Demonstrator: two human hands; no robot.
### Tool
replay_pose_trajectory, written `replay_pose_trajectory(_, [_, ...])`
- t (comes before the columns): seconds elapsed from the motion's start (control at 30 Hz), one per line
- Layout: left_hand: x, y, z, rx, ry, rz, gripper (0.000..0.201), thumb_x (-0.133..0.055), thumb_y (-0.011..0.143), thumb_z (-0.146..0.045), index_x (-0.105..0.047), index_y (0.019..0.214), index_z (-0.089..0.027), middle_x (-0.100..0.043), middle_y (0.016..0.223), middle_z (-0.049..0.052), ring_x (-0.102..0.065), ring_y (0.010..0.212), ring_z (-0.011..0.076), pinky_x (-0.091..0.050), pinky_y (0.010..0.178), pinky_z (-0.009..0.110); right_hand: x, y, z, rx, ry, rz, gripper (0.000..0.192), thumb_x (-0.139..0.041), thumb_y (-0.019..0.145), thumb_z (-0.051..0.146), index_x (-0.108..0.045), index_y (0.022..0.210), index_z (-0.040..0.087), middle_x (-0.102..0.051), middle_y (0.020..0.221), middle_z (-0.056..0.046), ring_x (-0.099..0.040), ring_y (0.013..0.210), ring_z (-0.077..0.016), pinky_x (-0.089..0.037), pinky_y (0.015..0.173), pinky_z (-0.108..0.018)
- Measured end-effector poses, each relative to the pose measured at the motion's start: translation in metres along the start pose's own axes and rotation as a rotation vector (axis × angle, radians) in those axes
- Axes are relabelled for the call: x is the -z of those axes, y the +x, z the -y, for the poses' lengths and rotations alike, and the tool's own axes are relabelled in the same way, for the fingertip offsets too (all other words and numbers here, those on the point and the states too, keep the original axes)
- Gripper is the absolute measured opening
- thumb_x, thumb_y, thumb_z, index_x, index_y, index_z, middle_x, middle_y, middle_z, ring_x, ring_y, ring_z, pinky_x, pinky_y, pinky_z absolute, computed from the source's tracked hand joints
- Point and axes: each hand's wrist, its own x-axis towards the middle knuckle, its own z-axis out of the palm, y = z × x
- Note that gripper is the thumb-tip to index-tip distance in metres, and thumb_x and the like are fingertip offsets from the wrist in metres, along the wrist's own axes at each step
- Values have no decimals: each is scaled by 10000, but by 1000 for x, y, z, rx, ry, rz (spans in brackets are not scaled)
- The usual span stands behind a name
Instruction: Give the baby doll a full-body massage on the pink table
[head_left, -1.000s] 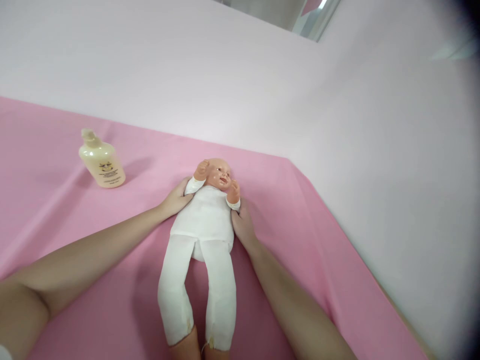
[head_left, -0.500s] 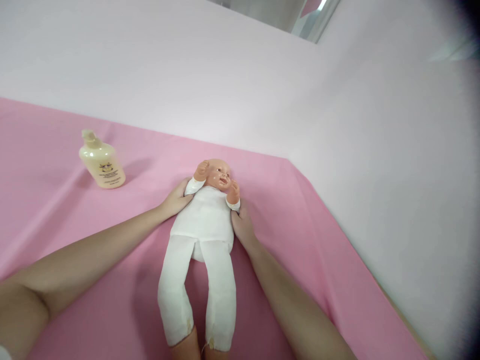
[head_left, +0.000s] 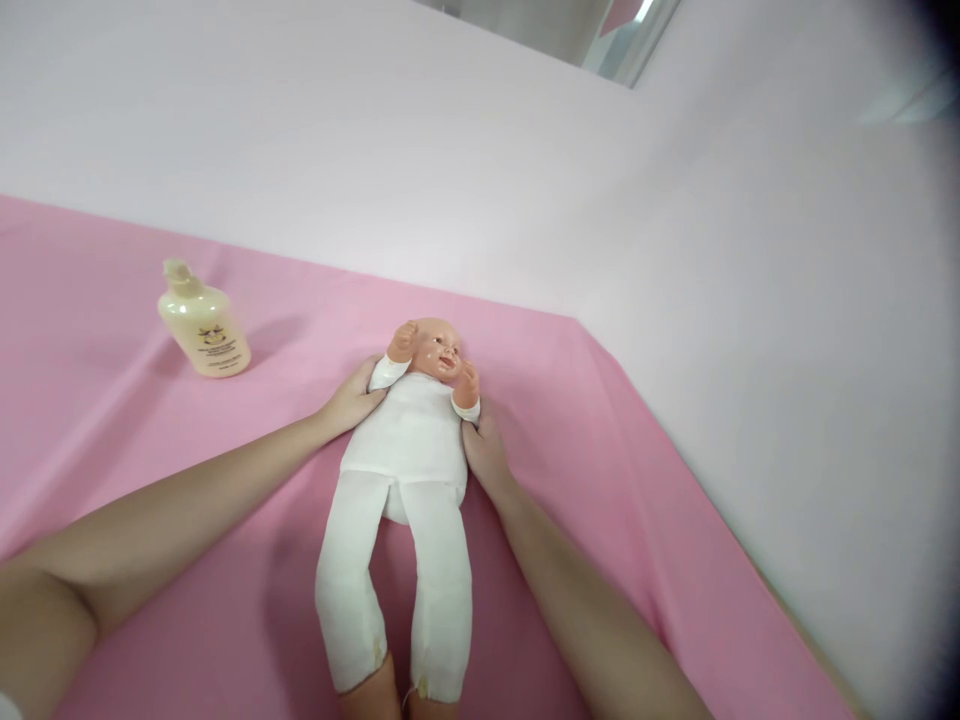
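Note:
A baby doll in a white cloth suit lies on its back on the pink sheet, head away from me, both little arms raised beside its face. My left hand holds the doll's side under its left-of-frame arm. My right hand presses against the other side of the torso. Both hands' fingers are partly hidden under the doll.
A cream lotion bottle with a flip cap stands on the sheet at the far left. A pale wall runs behind and to the right. The sheet's right edge drops off diagonally.

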Motion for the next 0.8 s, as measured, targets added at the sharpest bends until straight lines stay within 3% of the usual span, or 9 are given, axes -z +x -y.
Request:
replay_pose_trajectory(0.37, [1,0,1,0,8,-3,547,-590,835,-324,-496,1357,-190,-628,1380,102,-585,1264,300,-449,1096,468,0,1,1,-23,-6,14,414,-510,844,230,-595,1249,257,-654,1281,-74,-587,1220,-266,-459,1087,-505])
replay_pose_trajectory(0.57, [1,0,0,7,6,-3,543,-591,832,-315,-502,1349,-179,-635,1365,105,-595,1250,306,-463,1082,454,0,1,-2,50,30,36,435,-507,844,230,-596,1267,280,-666,1280,-53,-582,1233,-264,-455,1096,-495])
replay_pose_trajectory(0.8, [0,-1,-3,12,-2,-4,553,-591,827,-331,-506,1352,-179,-648,1355,107,-606,1238,315,-477,1066,468,0,1,1,-19,2,10,425,-506,833,222,-583,1250,247,-637,1302,-80,-575,1232,-269,-437,1103,-507])
